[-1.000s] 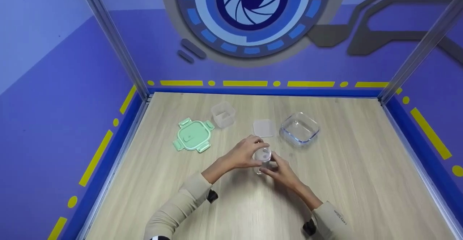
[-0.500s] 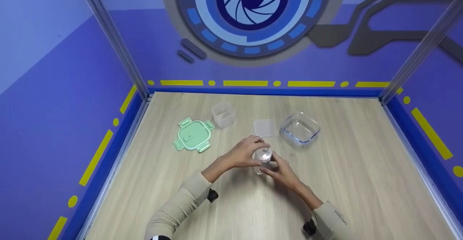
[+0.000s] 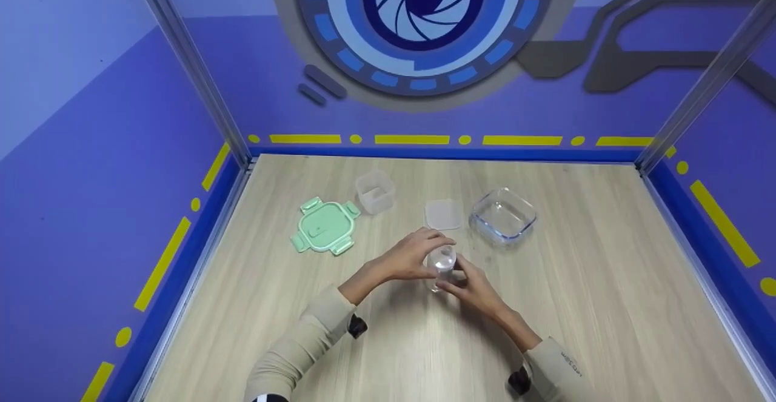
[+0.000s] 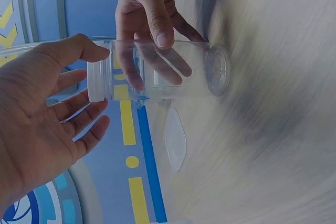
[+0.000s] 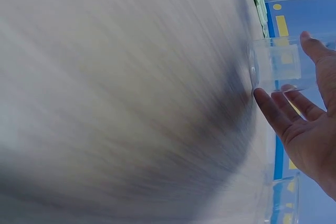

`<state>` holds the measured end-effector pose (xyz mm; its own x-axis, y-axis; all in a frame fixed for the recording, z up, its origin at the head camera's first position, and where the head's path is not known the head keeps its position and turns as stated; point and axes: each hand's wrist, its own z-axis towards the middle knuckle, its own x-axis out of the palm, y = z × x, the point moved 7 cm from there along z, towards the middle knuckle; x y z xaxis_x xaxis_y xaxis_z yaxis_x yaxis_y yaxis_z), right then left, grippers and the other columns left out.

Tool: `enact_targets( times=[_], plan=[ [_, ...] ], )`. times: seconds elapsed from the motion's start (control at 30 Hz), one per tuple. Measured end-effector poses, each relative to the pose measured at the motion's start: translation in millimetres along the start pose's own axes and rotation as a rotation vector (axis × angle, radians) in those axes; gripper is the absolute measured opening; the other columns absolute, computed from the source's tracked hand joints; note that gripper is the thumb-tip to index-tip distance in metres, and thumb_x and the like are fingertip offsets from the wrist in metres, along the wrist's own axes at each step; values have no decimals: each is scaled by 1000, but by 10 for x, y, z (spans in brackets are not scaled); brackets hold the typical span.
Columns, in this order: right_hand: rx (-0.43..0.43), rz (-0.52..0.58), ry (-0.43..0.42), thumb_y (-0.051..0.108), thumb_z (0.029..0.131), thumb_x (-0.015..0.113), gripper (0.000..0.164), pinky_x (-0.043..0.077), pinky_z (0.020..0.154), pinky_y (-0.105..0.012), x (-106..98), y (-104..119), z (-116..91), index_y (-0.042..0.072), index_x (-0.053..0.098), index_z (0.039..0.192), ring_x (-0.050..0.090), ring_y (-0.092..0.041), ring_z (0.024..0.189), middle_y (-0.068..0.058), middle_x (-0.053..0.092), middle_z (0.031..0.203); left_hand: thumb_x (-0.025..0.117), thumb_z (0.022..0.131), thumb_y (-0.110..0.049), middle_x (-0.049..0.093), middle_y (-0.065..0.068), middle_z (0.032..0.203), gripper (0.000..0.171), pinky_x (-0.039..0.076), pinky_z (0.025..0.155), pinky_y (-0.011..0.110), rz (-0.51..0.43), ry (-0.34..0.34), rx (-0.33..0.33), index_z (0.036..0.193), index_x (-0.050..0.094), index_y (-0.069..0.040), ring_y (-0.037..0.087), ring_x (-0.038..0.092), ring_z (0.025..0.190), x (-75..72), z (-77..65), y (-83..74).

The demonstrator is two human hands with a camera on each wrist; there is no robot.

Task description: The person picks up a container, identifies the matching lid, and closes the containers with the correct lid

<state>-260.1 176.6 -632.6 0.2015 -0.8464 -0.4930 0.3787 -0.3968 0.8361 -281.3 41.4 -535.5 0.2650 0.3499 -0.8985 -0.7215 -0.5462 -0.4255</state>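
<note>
A clear cylindrical jar [image 4: 173, 77] stands upright on the table between my two hands. At its top is a clear lid [image 3: 442, 257], which my left hand [image 3: 407, 257] grips by the rim between thumb and fingers. Lower down, my right hand [image 3: 474, 288] holds the jar's body, thumb on one side and fingers on the other. The left wrist view shows the right fingers through the transparent wall. In the right wrist view the jar's base [image 5: 254, 66] is on the table and its top is out of frame.
Behind the hands lies a flat translucent square lid [image 3: 442, 214]. To its right is a square glass container [image 3: 503, 232]; to its left, a translucent plastic box [image 3: 375, 194] and a green lid with clips [image 3: 327, 226]. Blue walls enclose the wooden table [image 3: 606, 256].
Both hands and the jar stay nearly in place. The bright reflection on the jar's lid looks different; nothing else visibly moves.
</note>
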Motion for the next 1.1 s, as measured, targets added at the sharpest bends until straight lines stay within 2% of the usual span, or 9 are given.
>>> enact_targets(
  times=[0.23, 0.3, 0.43, 0.6, 0.7, 0.8, 0.9, 1.0, 1.1],
  plan=[
    [-5, 20, -8, 17, 89, 80, 62, 57, 94, -56, 18, 15, 4, 6, 52, 144, 66, -35, 118, -16, 68, 129, 77, 90, -21, 62, 7, 138, 55, 44, 115, 40, -46, -16, 30, 141, 59, -12, 24, 53, 133, 10, -5, -5],
    [-9, 25, -7, 12, 89, 79, 63, 57, 93, -58, 21, 70, 1, 1, 50, 144, 65, -38, 117, -20, 68, 129, 77, 90, -21, 62, 8, 138, 53, 44, 114, 40, -65, -18, 29, 140, 60, -11, 24, 53, 133, 27, -2, 8],
    [-3, 40, -18, 5, 87, 79, 64, 57, 91, -59, 27, 104, 6, -1, 50, 144, 65, -40, 117, -23, 67, 128, 76, 89, -17, 60, 8, 139, 55, 45, 113, 40, -100, 2, 16, 141, 60, -12, 24, 52, 134, 51, 10, 29],
    [-50, 32, -25, 0, 86, 78, 62, 56, 90, -62, -21, 336, 10, -8, 50, 141, 66, -42, 114, -28, 67, 125, 75, 88, -13, 60, 7, 139, 54, 45, 114, 38, -124, 17, 30, 140, 60, -11, 23, 52, 135, 32, 23, 13],
    [-71, 30, -19, -1, 86, 78, 60, 56, 90, -61, -55, 463, 4, -11, 51, 139, 67, -40, 113, -27, 68, 123, 77, 89, -17, 60, 7, 140, 54, 44, 115, 40, -95, -16, 32, 140, 60, -10, 23, 53, 135, -6, 17, -7],
    [-53, 25, -27, 0, 87, 78, 59, 57, 90, -61, -46, 438, -1, -7, 52, 139, 67, -37, 113, -23, 69, 124, 81, 88, -30, 60, 6, 140, 59, 45, 111, 43, -19, -88, -22, 140, 60, -13, 23, 54, 132, -60, -18, -10],
    [-31, 26, -41, 0, 86, 78, 59, 57, 89, -61, -1, 277, 3, -4, 53, 139, 67, -38, 112, -22, 68, 125, 83, 85, -39, 61, 6, 136, 65, 48, 107, 44, 38, -168, -121, 140, 60, -15, 23, 56, 128, -109, -80, -2],
    [-37, 8, -51, 1, 87, 78, 58, 57, 89, -61, 24, 133, 4, -2, 53, 139, 67, -38, 112, -21, 68, 125, 85, 82, -40, 63, 6, 131, 66, 50, 105, 42, 33, -225, -200, 137, 61, -13, 23, 59, 124, -118, -129, -4],
    [-49, 7, -62, 3, 86, 79, 59, 58, 89, -59, -22, 52, -16, 1, 54, 139, 68, -34, 112, -19, 69, 125, 86, 82, -38, 63, 8, 131, 65, 53, 104, 39, -12, -233, -235, 136, 62, -10, 23, 60, 124, -69, -114, -25]
  ],
)
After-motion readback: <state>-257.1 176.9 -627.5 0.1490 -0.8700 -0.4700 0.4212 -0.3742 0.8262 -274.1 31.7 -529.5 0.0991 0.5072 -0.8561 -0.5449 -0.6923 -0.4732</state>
